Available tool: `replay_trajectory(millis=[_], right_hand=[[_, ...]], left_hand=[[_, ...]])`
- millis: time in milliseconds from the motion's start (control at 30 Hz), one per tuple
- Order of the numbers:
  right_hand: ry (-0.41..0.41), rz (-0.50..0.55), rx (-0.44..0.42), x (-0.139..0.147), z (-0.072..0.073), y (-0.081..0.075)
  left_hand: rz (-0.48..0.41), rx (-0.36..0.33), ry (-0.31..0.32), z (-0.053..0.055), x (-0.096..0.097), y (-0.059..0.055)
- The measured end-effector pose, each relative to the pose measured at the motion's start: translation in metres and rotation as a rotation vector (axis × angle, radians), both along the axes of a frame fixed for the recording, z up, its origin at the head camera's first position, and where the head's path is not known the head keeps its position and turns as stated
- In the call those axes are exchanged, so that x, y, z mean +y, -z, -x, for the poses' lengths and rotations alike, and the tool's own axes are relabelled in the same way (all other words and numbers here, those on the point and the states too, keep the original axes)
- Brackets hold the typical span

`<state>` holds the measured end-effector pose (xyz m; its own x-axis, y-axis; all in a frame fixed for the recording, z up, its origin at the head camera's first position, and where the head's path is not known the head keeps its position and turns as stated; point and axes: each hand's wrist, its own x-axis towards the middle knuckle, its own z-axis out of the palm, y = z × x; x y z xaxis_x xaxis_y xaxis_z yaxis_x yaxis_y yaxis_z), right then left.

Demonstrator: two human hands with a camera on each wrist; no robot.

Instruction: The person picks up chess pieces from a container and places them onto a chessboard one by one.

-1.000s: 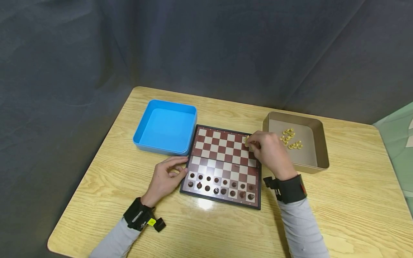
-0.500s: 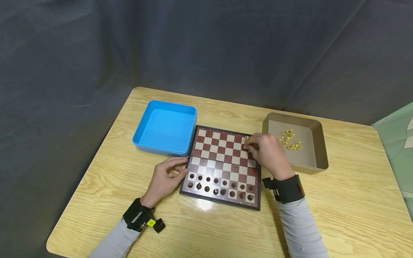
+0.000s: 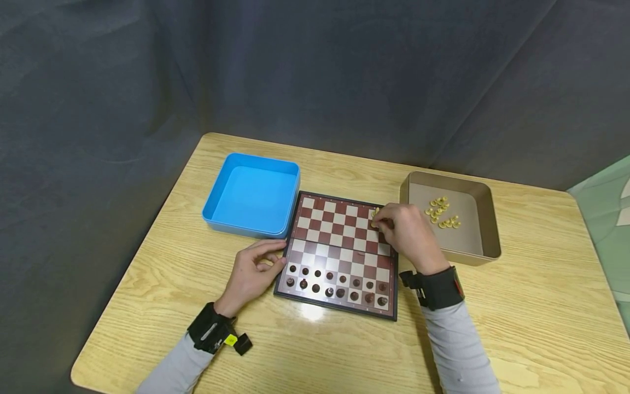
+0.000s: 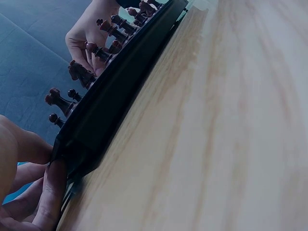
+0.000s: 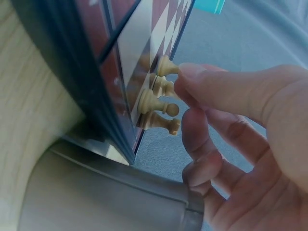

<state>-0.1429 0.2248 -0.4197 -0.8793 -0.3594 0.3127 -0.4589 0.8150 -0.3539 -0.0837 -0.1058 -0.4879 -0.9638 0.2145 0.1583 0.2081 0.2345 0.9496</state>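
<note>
A magnetic chessboard (image 3: 322,249) lies unfolded on the table, with dark chess pieces (image 3: 329,291) standing in two rows along its near side. At its left edge rests my left hand (image 3: 253,271), the tips of index finger and thumb touching the rim. My right hand (image 3: 410,232) reaches over the far right corner and pinches a cream chess piece (image 5: 166,66) between thumb and forefinger, its base close against the squares. Beside it stand a cream pawn (image 5: 151,102), a cream rook (image 5: 161,122) and another cream piece (image 5: 163,87). My fingertips hide the top of the pinched piece.
A brown box (image 3: 487,224) right of the board holds several cream chess pieces (image 3: 438,207). Left of the board's far corner stands an empty blue box (image 3: 216,191). A dark curtain (image 3: 315,82) hangs behind the wooden table (image 3: 315,361).
Over the last second my right hand has shifted slightly toward me along the board's right side, still pinching the piece. The left hand keeps its place at the edge.
</note>
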Motion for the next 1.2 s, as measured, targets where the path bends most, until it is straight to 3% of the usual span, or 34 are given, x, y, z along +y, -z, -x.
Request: replay_trajectory(millis=[733, 1200], right_hand=[[0.010, -0.002, -0.022, 0.001, 0.000, 0.000], [0.002, 0.068, -0.007, 0.009, -0.002, -0.011]], left_hand=[[-0.017, 0.003, 0.005, 0.000, 0.001, 0.001], [-0.014, -0.006, 0.002, 0.000, 0.001, 0.001]])
